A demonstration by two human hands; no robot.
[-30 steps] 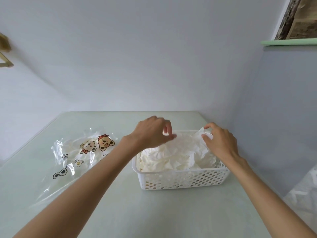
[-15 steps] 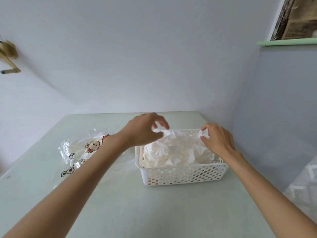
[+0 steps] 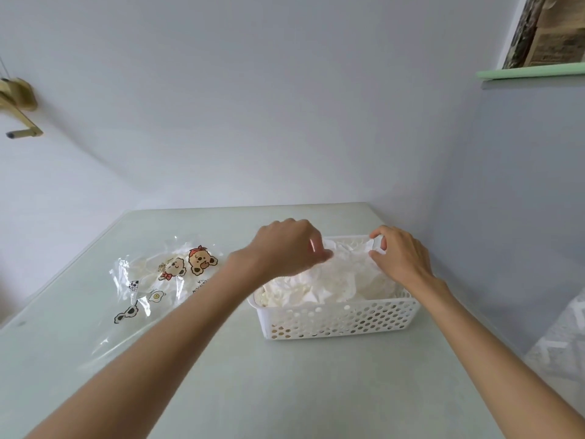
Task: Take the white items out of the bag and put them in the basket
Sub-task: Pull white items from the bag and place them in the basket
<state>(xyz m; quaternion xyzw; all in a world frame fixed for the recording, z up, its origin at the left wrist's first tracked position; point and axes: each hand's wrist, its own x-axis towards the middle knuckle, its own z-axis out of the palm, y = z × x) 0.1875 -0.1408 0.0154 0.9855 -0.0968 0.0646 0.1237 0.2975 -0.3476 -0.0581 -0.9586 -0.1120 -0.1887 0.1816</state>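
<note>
Soft, even daylight fills the scene, bright but flat, with no hard shadows. A faint shadow sits under the basket (image 3: 338, 321) on the table (image 3: 285, 391). Small glints of glare mark the creases of the clear plastic bag (image 3: 148, 280). The white items (image 3: 323, 280) are nearly overexposed, their folds hard to read. Wide-angle distortion stretches the forearms and bends the walls towards the edges. Fine detail is slightly soft throughout.

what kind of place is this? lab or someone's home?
Probably a home room, not a lab: a pale green table pushed into a plain wall corner, a household perforated basket, a cartoon-printed plastic bag, and a mint shelf with wooden items above.
</note>
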